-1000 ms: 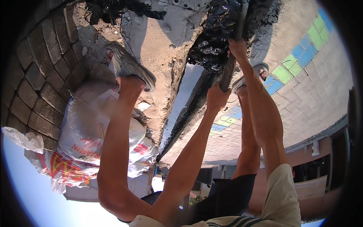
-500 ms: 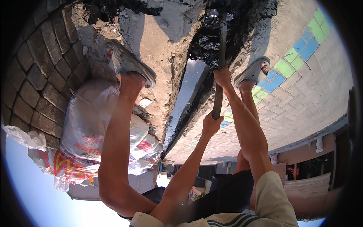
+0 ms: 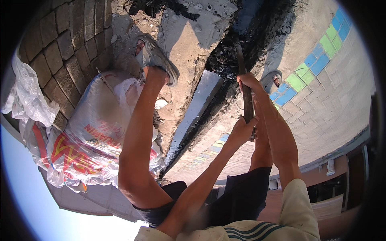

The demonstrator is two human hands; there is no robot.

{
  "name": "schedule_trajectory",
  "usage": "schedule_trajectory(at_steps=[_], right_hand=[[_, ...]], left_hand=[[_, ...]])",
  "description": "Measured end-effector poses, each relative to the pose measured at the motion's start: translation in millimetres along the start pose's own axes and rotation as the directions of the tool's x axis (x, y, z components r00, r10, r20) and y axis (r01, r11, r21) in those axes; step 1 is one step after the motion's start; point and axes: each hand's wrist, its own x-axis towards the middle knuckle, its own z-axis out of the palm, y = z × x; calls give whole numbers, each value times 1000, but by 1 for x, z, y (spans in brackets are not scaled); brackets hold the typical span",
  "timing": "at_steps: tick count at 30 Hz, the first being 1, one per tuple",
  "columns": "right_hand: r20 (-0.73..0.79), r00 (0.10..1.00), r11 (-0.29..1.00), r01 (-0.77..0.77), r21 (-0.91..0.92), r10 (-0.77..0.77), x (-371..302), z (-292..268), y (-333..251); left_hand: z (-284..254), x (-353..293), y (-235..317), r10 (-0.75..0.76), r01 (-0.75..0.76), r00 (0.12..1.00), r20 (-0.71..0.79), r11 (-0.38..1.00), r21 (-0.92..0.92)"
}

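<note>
I had both hands on the long dark handle (image 3: 246, 100) of a digging tool, one above the other. My right hand (image 3: 248, 80) sat farther down the shaft, toward the working end, its fingers wrapped tight around it. My left hand (image 3: 242, 130) gripped the end nearer my body, fingers curled shut on the handle as well. The shaft ran nearly straight away from me between my legs, and its far end was sunk in a heap of wet black muck (image 3: 225, 60) in a narrow drain channel (image 3: 197, 108) that cut across the ground. I could not make out the blade itself; the sludge hid it.

My left foot, in a grey sandal (image 3: 159, 58), stood on the rough concrete slab (image 3: 189, 36) on one side of the channel. My other sandal (image 3: 271, 80) stood on the far side, near a strip of green and blue painted paving blocks (image 3: 311, 66). A full white plastic sack (image 3: 92, 132) with red print lay beside my left leg, against the brick paving (image 3: 68, 36).
</note>
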Motion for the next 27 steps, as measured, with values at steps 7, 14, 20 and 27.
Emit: schedule_trajectory(at_steps=[7,14,20,27], right_hand=[[-41,987,985,-159,-69,157,-173,-5,-116],[-128,952,958,-284,-35,277,-384,29,-229],[-259,960,986,-137,-92,109,-546,138,-312],[-240,904,928,306,-213,-353,-551,226,-266]], left_hand=[[62,-143,50,216,-181,915,341,975,-132],[72,-338,86,378,-190,584,718,924,-331],[36,-461,85,500,-305,321,804,859,-412],[-23,-471,0,375,-361,640,671,917,-168]])
